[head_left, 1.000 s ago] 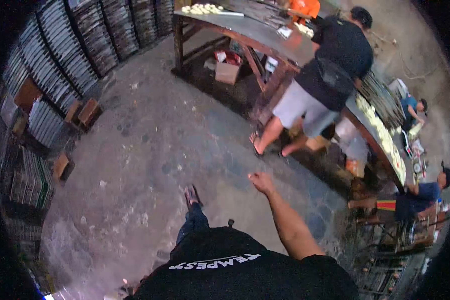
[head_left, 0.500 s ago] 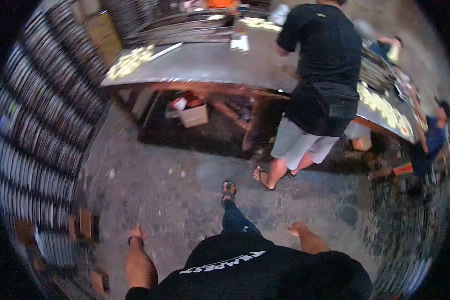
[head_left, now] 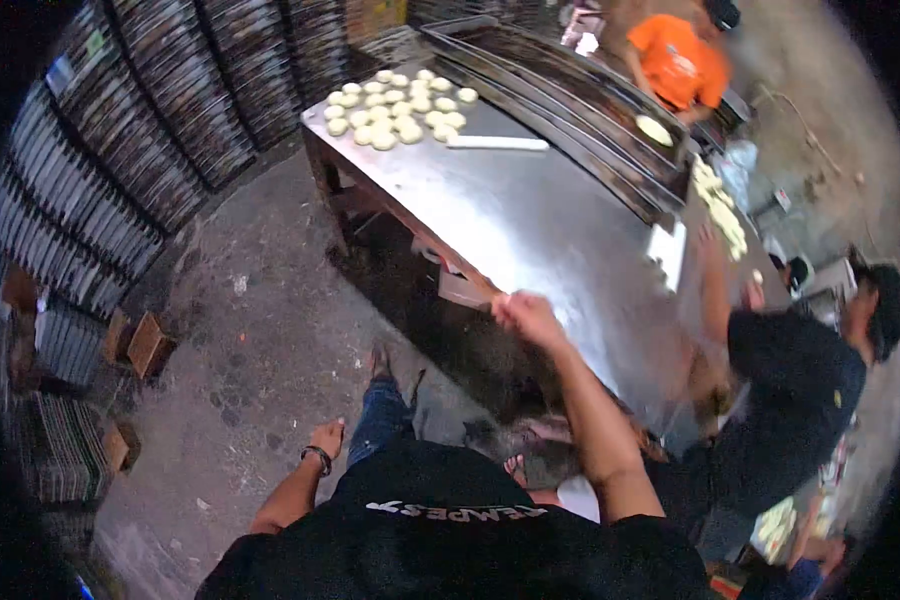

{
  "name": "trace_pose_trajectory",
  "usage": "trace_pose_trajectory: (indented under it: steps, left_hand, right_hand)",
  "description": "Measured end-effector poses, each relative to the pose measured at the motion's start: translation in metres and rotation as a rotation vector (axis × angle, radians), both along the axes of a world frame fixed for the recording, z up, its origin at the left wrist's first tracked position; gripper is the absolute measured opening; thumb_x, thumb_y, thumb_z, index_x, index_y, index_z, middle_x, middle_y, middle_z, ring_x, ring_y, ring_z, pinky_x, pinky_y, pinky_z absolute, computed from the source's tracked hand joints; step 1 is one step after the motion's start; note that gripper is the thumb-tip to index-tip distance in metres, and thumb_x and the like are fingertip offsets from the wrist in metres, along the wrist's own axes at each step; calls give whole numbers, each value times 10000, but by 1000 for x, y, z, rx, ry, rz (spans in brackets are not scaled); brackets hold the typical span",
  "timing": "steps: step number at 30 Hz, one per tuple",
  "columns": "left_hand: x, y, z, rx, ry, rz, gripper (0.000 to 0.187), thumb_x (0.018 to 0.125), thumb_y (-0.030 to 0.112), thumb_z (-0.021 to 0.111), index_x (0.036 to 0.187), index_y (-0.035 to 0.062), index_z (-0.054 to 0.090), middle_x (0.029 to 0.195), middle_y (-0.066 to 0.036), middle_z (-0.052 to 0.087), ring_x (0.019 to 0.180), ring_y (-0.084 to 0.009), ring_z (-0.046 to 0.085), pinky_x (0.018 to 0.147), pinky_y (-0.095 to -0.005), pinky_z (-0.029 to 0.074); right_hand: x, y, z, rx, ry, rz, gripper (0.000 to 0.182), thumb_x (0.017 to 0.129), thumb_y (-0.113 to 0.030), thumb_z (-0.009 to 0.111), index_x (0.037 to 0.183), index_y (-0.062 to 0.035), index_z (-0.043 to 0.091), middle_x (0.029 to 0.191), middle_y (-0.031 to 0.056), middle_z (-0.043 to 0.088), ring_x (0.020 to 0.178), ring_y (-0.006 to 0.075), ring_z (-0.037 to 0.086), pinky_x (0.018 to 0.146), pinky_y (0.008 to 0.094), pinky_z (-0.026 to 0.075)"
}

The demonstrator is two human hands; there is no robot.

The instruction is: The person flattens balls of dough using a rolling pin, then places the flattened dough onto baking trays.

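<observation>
My right hand [head_left: 528,317] is raised at the near edge of the metal-topped table [head_left: 490,210], its fingers curled together; whether anything is in them is too small to tell. My left hand [head_left: 327,438] hangs low above the floor at my side, a dark band on its wrist, its fingers curled and their contents hidden. Many pale dough balls [head_left: 382,112] lie on the table's far left corner. Beside them rests a white rod [head_left: 497,143].
Stacked trays [head_left: 150,95] line the left side. Long dark trays [head_left: 560,110] sit along the table's back. A person in black [head_left: 795,370] leans over the table at right; another in orange [head_left: 680,62] is behind it. Small wooden boxes [head_left: 150,345] stand at left.
The view has turned and come nearer the table. My right hand has risen to the table edge. The person in black now appears farther right, bent over the table.
</observation>
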State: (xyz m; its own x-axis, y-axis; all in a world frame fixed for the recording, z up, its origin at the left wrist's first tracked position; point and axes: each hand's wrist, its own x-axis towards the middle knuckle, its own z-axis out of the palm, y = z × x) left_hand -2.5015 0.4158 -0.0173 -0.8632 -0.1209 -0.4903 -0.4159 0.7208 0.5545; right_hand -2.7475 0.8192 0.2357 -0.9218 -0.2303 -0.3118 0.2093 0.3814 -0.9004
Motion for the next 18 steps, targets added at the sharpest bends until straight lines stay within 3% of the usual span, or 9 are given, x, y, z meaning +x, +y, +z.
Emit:
trace_pose_trajectory:
  steps: [2, 4, 6, 9, 10, 12, 14, 17, 18]
  left_hand:
    - [-53, -14, -15, 111, 63, 111, 409, 950, 400, 450, 981, 37, 636, 863, -156, 642, 821, -308, 615, 755, -406, 461]
    - [-138, -1, 29, 268, 153, 302, 373, 953, 369, 468, 1006, 35, 625, 906, -139, 649, 853, -285, 623, 763, -390, 472]
    - [-228, -4, 43, 280, 319, 213, 307, 910, 274, 515, 1097, 50, 611, 936, -175, 662, 931, -343, 633, 811, -427, 480]
    - [-377, 9, 125, 413, 540, 124, 239, 898, 193, 539, 1054, 29, 617, 947, -159, 650, 905, -340, 627, 799, -414, 484]
    - [-423, 14, 156, 438, 671, 84, 209, 891, 149, 547, 1040, 20, 617, 947, -152, 644, 888, -340, 621, 788, -403, 487]
    - [-500, 20, 182, 288, 918, -153, 168, 877, 83, 556, 1011, 3, 615, 953, -147, 616, 867, -326, 602, 757, -373, 494]
    - [-557, 37, 215, 443, 1021, -184, 143, 877, 67, 554, 988, -5, 609, 946, -132, 590, 831, -264, 587, 701, -322, 490]
    - [-596, 63, 218, 835, 792, 16, 134, 884, 59, 553, 992, -2, 606, 962, -115, 586, 809, -201, 586, 659, -291, 474]
    - [-602, 70, 219, 838, 771, 77, 142, 901, 67, 555, 1021, 2, 591, 966, -70, 587, 788, -120, 556, 634, -252, 454]
  right_hand:
    - [-100, -20, -6, -63, 109, -126, 328, 907, -293, 540, 1022, -12, 663, 855, 60, 659, 739, 149, 593, 698, 291, 483]
    - [-196, -45, -2, -28, 256, -138, 361, 896, -319, 543, 983, 9, 666, 831, 96, 664, 752, 183, 609, 701, 313, 485]
    - [-279, -60, -12, 141, 380, -123, 377, 888, -335, 542, 937, 15, 674, 818, 134, 669, 756, 225, 628, 703, 337, 490]
    - [-365, -102, 3, 520, 496, -147, 408, 856, -384, 559, 869, 4, 686, 818, 196, 665, 793, 294, 649, 720, 377, 494]
    - [-396, -104, -5, 603, 262, -135, 421, 797, -429, 604, 824, -22, 705, 849, 224, 667, 843, 341, 652, 737, 407, 497]
    - [-434, -116, -12, 788, 140, -80, 418, 750, -444, 643, 810, -35, 705, 892, 224, 667, 852, 349, 652, 740, 411, 499]
    - [-456, -127, -18, 822, 41, -24, 391, 717, -412, 666, 813, -34, 690, 905, 223, 663, 857, 355, 646, 742, 405, 498]
    - [-447, -144, -27, 654, 104, 13, 310, 693, -309, 676, 810, -24, 648, 890, 216, 652, 846, 361, 633, 742, 405, 490]
    - [-442, -148, -24, 563, 172, 8, 277, 689, -265, 675, 808, -19, 630, 879, 213, 648, 840, 362, 628, 741, 406, 486]
